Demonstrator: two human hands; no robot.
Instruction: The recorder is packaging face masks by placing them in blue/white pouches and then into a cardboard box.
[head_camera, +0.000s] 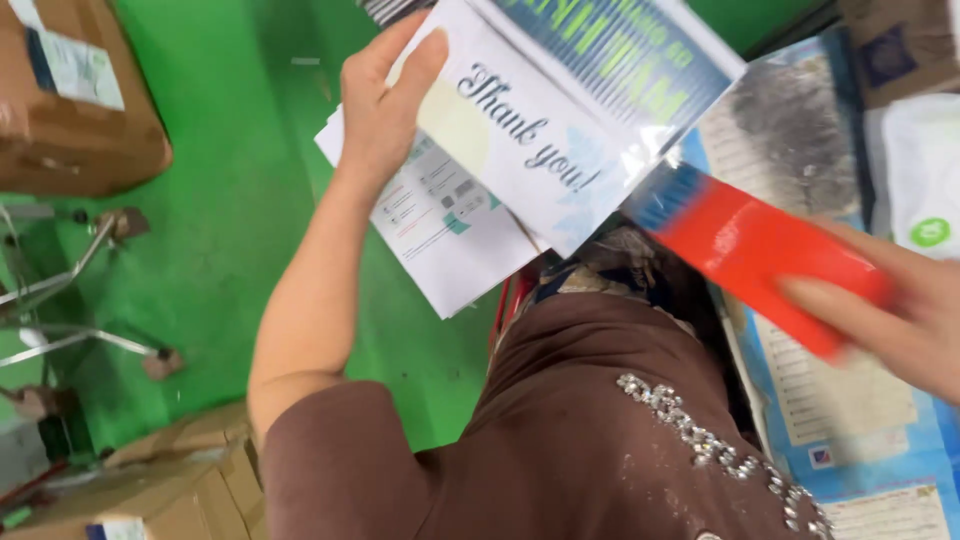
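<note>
My left hand is raised and grips a stack of printed sheets: a white greeting card with script lettering on top, a dark leaflet with green lettering behind it, and a white form sheet underneath. My right hand comes in from the right edge, blurred, and holds a flat red box with a blue end. The red box's blue end touches the lower right corner of the card stack. My brown sleeve and beaded garment fill the lower middle.
The floor is green. A cardboard box sits at the top left, more cartons at the bottom left. Metal chair or stand legs lie at the left. Blue printed bags and a white pouch are stacked at the right.
</note>
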